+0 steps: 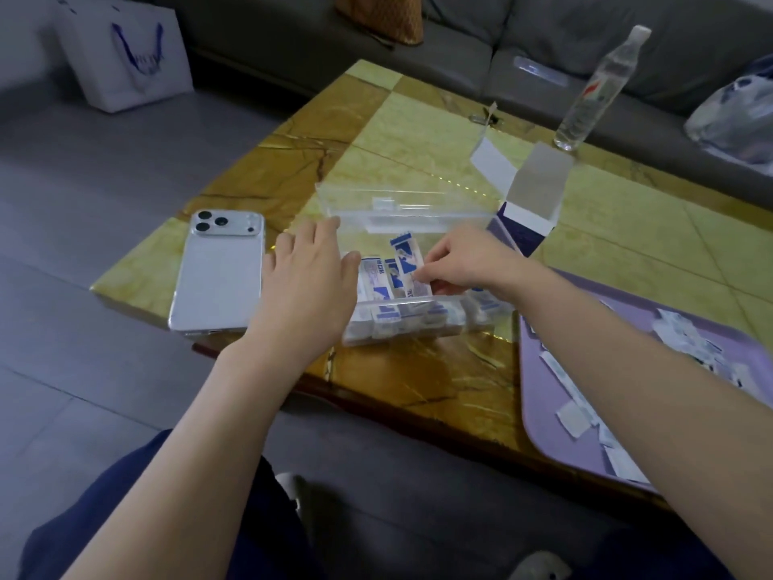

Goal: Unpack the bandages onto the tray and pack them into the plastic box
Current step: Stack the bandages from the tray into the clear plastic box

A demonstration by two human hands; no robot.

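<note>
A clear plastic box point(422, 324) lies on the table with its lid point(397, 203) standing open behind it. Several white-and-blue wrapped bandages point(378, 284) lie inside. My left hand point(309, 278) rests flat against the box's left end, fingers straight. My right hand point(468, 261) reaches into the box and pinches a bandage point(408, 261) that stands tilted over the others. A purple tray point(556, 412) at the right holds several more bandages point(686, 345).
A silver phone point(219, 270) lies face down left of the box. An opened cardboard bandage carton point(531, 203) stands behind the tray, a water bottle point(594, 94) farther back. A grey sofa runs behind the table; a white paper bag point(125, 56) stands on the floor.
</note>
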